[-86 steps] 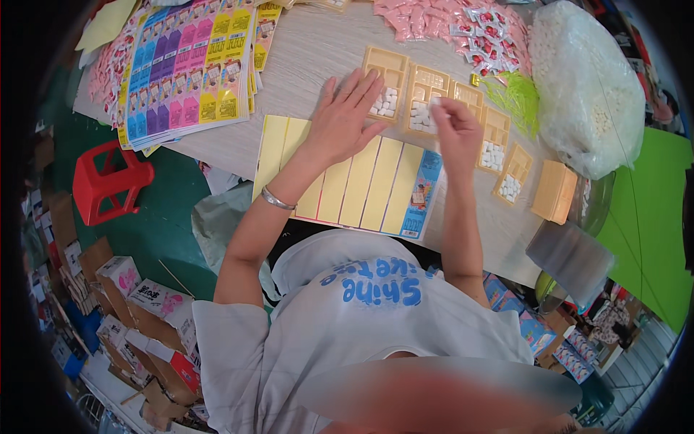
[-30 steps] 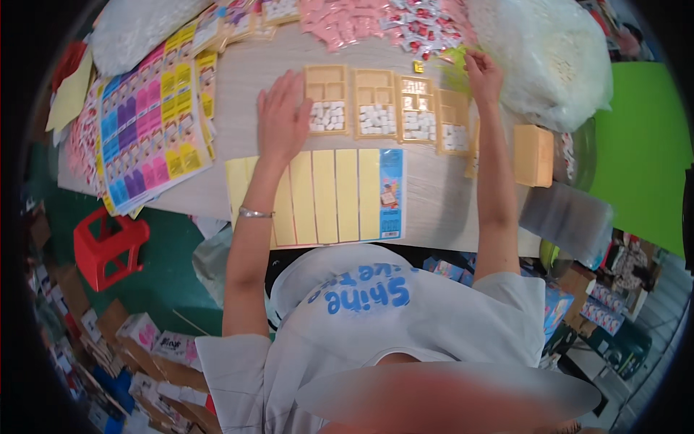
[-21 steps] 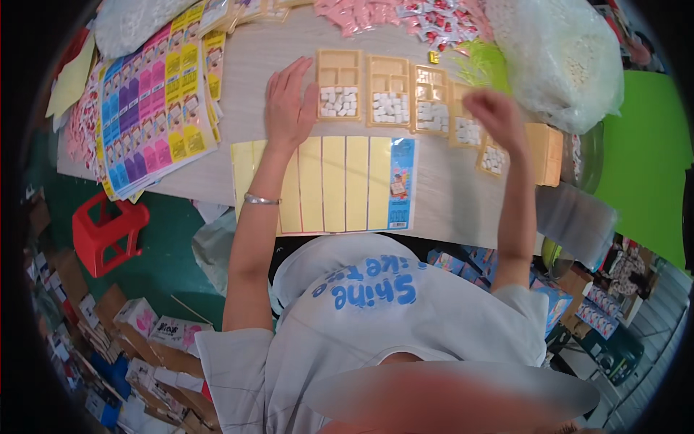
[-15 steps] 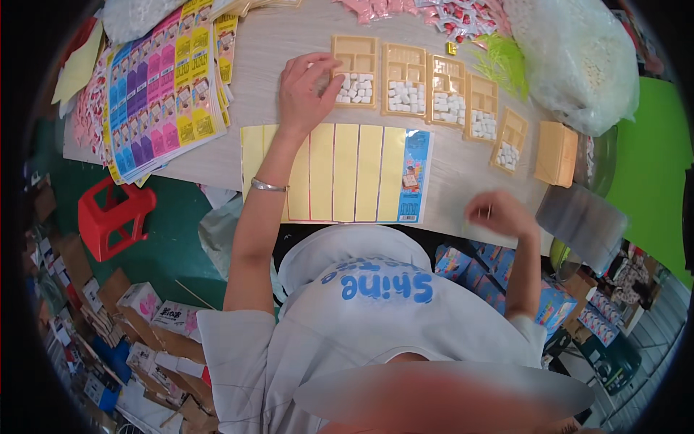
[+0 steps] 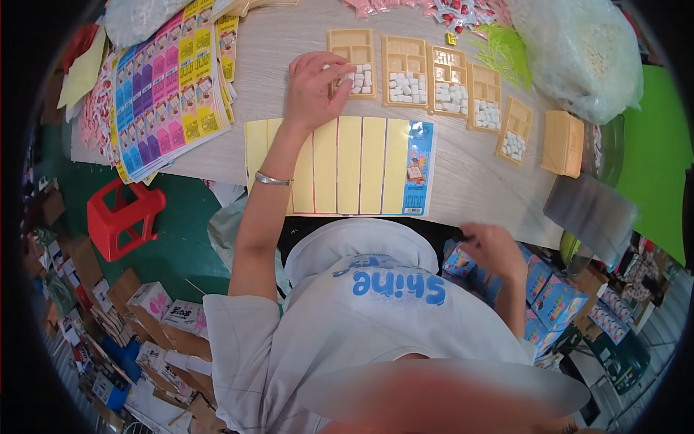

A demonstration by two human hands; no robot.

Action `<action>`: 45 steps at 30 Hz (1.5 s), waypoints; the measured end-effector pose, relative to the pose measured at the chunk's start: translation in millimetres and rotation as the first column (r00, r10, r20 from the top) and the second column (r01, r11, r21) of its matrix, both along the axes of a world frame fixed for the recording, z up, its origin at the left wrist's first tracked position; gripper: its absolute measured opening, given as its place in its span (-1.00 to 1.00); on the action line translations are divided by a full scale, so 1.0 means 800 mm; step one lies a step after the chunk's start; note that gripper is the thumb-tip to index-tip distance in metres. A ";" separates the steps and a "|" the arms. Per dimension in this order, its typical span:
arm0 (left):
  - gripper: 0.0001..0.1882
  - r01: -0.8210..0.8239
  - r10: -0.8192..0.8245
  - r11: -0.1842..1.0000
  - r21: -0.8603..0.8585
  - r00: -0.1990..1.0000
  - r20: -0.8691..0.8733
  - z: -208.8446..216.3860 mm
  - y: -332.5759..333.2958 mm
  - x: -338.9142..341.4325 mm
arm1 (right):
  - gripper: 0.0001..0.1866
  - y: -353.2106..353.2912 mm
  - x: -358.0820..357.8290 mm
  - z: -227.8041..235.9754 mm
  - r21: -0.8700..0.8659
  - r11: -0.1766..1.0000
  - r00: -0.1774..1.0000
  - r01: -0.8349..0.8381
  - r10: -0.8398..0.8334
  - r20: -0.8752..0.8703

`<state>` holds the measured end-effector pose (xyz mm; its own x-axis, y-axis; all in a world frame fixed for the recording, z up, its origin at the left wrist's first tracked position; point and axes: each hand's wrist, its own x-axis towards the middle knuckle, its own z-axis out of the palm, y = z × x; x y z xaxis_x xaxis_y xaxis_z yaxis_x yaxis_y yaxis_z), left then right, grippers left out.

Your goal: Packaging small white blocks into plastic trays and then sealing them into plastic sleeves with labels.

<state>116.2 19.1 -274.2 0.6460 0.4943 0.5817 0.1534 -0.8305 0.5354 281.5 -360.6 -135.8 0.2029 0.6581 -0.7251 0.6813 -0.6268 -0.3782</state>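
My left hand [image 5: 316, 88] reaches over the leftmost tan compartment tray [image 5: 351, 37], fingers apart. Its fingertips and thumb are at the small white pieces [image 5: 365, 78] in the tray's near section, and they cover some of them. Several more such trays, one of them the second tray [image 5: 405, 48], stand in a curved row to the right, each with white pieces in the near section. Below my left wrist lies a yellow striped sheet [image 5: 348, 166] with a blue printed end. My right hand [image 5: 495, 249] is by the table's front edge, fingers curled together; whatever they hold is hidden.
Printed colourful sheets [image 5: 166, 94] are piled at the left. Stacked tan trays [image 5: 562, 143] and a large clear bag of white pieces [image 5: 578, 65] sit at the right, near green strands [image 5: 502, 58]. A red stool [image 5: 124, 217] stands on the floor at left.
My left hand has moved slightly further over the leftmost tray, its fingers now covering more white pieces. My right hand has come down toward me, past the table edge. The whole view has shifted a little.
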 end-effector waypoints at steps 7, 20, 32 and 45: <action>-0.58 0.191 0.001 0.715 -0.673 0.962 0.274 0.041 -0.008 -0.010 | -0.73 0.209 0.000 -0.049 0.867 0.498 1.000 -0.026 0.020 0.019; -0.45 0.475 0.114 0.094 -0.875 0.868 0.484 0.049 -0.042 -0.022 | -0.77 0.320 -0.049 -0.123 0.904 0.309 0.953 0.296 -0.164 -0.256; -0.58 -0.166 0.140 0.980 -0.111 0.967 -0.212 0.007 -0.017 0.000 | -0.80 0.296 -0.023 -0.144 0.865 0.502 0.964 0.004 -0.231 0.129; -0.48 -0.255 0.192 0.944 -0.209 0.940 -0.281 0.013 -0.022 0.012 | -0.73 0.291 -0.016 -0.135 0.888 0.454 0.943 -0.076 -0.257 0.212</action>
<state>126.0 1.2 -263.7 0.6122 0.7468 0.2598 0.4772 -0.6109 0.6317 268.6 -127.7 -243.5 0.3763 0.8654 0.3308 0.8128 -0.1370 -0.5661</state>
